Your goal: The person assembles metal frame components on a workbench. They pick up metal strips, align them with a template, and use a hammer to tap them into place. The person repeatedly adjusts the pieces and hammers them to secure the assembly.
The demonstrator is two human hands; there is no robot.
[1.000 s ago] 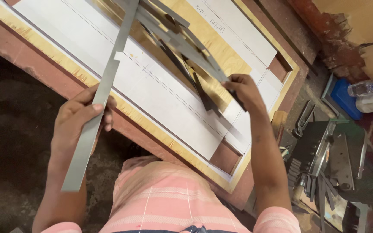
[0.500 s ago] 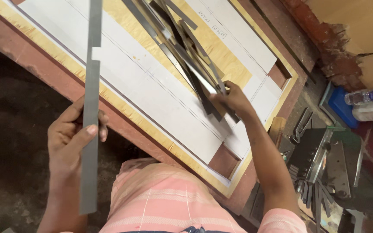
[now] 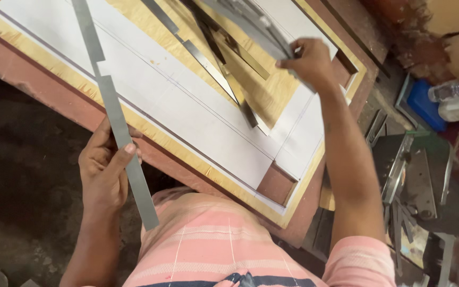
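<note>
Nearest the camera: my striped shirt (image 3: 224, 239), with both forearms reaching out from it. My left hand (image 3: 104, 172) holds a long grey metal strip (image 3: 115, 114); the grip is closed on it, thumb on one face and fingers wrapped behind, at the strip's lower third. The strip runs from below my hand up and away across the near edge of the worktop (image 3: 38, 90), and a step is cut into one edge about halfway along.

Further out: the white sheet (image 3: 187, 111) lying on the worktop, bordered by yellowish wood and marked with thin ruled lines. Loose strips (image 3: 213, 69) lie across it at slants.

Farthest: my right hand (image 3: 306, 61), raised over the far corner, its grip pinched on a bundle of strips (image 3: 251, 21) that fans up and left out of the picture.

Step in hand, as I judge it: sorting, one strip picked out on the left and the stock held on the right. The next move calls for a steady left hand, since the long strip flexes and its free end could catch the loose strips.

Right margin: tools and metal offcuts (image 3: 415, 186) on the floor, plus a plastic bottle (image 3: 455, 90).
</note>
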